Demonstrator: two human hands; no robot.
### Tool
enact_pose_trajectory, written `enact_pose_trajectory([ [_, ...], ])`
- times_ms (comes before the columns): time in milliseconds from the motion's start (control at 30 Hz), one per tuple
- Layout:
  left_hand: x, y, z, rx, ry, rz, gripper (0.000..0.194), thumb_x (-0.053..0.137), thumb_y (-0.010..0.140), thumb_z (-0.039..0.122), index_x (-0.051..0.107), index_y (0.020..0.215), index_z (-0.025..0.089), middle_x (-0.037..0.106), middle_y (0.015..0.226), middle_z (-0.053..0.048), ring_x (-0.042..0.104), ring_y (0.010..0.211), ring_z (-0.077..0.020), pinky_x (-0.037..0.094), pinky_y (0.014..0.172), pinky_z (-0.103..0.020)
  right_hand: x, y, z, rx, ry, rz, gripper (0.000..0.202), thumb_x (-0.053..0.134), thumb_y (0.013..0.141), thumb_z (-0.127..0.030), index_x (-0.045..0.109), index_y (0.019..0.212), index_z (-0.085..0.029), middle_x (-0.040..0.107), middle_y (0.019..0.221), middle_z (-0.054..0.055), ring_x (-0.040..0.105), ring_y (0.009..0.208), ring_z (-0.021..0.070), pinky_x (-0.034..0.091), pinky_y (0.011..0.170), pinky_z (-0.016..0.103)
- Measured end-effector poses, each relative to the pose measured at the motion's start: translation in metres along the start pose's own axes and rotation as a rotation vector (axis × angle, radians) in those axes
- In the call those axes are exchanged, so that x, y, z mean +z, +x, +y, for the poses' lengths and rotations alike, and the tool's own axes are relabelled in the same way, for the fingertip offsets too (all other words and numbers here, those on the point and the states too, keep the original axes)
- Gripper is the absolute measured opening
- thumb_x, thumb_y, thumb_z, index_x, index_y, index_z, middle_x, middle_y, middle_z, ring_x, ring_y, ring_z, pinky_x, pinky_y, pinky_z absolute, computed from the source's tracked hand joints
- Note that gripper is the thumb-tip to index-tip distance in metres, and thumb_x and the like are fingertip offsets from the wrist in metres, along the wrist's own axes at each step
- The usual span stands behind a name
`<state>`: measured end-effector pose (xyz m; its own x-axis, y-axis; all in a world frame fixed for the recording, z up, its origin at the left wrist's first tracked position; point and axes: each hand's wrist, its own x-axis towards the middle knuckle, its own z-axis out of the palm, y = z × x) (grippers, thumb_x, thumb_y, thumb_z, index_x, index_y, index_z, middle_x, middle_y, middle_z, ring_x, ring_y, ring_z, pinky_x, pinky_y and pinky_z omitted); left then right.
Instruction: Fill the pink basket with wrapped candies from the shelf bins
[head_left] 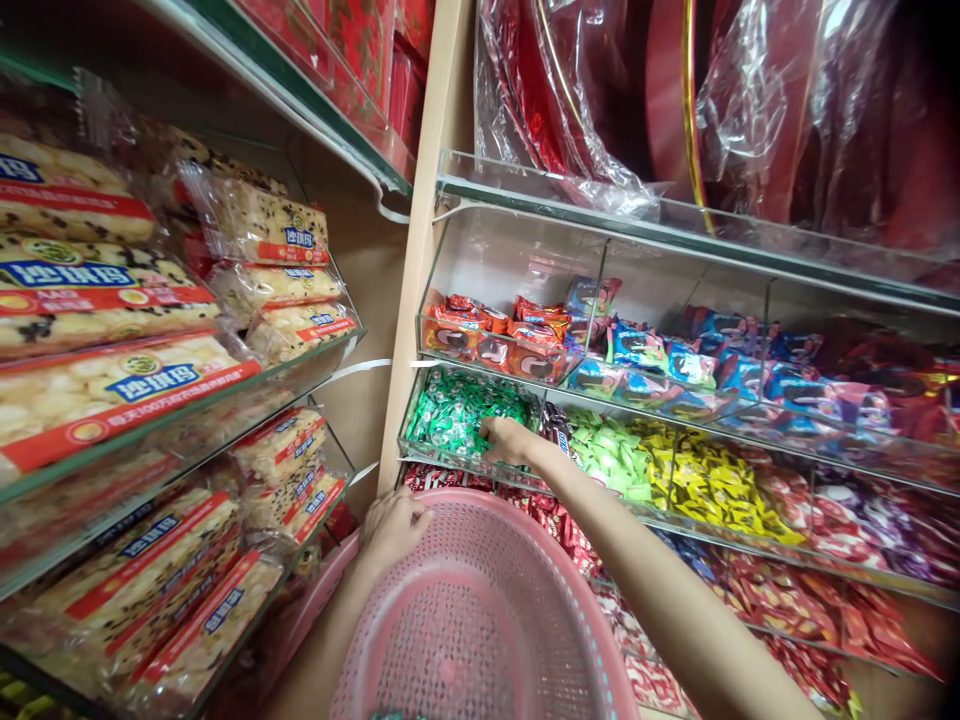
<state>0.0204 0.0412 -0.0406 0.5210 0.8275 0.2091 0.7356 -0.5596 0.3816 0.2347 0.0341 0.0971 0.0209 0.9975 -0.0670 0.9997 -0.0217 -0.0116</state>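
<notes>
My left hand (394,528) grips the far rim of a round pink perforated basket (480,620) held low in front of me. My right hand (506,440) reaches into a clear acrylic bin of small green wrapped candies (457,405) on the second shelf, fingers curled down into the pile. Whether the fingers hold any candy is hidden. The basket looks bare inside.
Further bins to the right hold light green (611,455), yellow (712,485), red and purple candies. The bin row above holds orange (487,335) and blue (675,370) snack packs. Left glass shelves carry stacked rice-cake packs (112,385). Red cellophane-wrapped items sit on top.
</notes>
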Motion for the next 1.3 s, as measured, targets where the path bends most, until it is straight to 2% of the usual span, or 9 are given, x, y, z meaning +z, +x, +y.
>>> enact_pose_trajectory([
  [167,-0.001,0.000,0.001,-0.009,-0.012,-0.003,0.037,0.042,0.086,0.041,0.068,0.072,0.020,0.063,0.095,-0.006,0.057,0.097,-0.0179,0.038,0.078,-0.025,0.004,-0.002,-0.001,-0.032,-0.058,0.023,0.029,0.065,0.069,-0.023,0.064,0.097,-0.017,0.065,0.090,0.007,0.056,0.082,0.0181,0.036,0.061,0.022],
  [367,-0.002,-0.001,0.002,-0.015,0.016,0.003,0.035,0.043,0.086,0.040,0.069,0.072,0.021,0.062,0.088,-0.005,0.058,0.085,-0.0156,0.038,0.073,-0.024,-0.002,-0.003,-0.001,-0.052,0.050,0.043,0.035,0.069,0.067,-0.024,0.064,0.101,-0.017,0.064,0.087,0.004,0.053,0.079,0.0149,0.035,0.062,0.021],
  [633,-0.002,-0.001,0.001,0.004,0.014,0.027,0.036,0.043,0.086,0.041,0.068,0.070,0.021,0.061,0.085,-0.004,0.057,0.081,-0.0146,0.037,0.071,-0.024,-0.026,0.005,0.000,-0.041,0.122,0.241,0.033,0.066,0.074,-0.029,0.060,0.103,-0.016,0.063,0.085,0.002,0.054,0.076,0.0136,0.036,0.063,0.021],
  [767,-0.002,-0.002,0.001,0.010,0.013,0.028,0.037,0.042,0.087,0.040,0.068,0.070,0.020,0.061,0.085,-0.004,0.057,0.081,-0.0144,0.038,0.072,-0.024,-0.016,0.009,-0.005,-0.029,0.019,0.278,0.034,0.060,0.079,-0.026,0.058,0.112,-0.017,0.065,0.099,0.009,0.057,0.094,0.0190,0.038,0.075,0.024],
  [933,-0.004,-0.002,0.002,0.001,0.017,0.010,0.035,0.043,0.086,0.039,0.069,0.071,0.021,0.061,0.087,-0.004,0.057,0.083,-0.0145,0.038,0.073,-0.024,0.000,0.010,-0.006,-0.062,-0.031,0.260,0.038,0.054,0.083,-0.024,0.055,0.120,-0.014,0.059,0.115,0.014,0.053,0.108,0.0218,0.037,0.087,0.027],
  [1300,-0.005,-0.003,0.004,-0.019,0.010,-0.001,0.035,0.042,0.086,0.039,0.069,0.073,0.021,0.063,0.094,-0.006,0.057,0.093,-0.0172,0.039,0.079,-0.026,0.012,0.000,-0.013,-0.080,-0.053,0.295,0.038,0.051,0.084,-0.025,0.052,0.122,-0.016,0.059,0.106,0.011,0.053,0.102,0.0213,0.038,0.082,0.027],
])
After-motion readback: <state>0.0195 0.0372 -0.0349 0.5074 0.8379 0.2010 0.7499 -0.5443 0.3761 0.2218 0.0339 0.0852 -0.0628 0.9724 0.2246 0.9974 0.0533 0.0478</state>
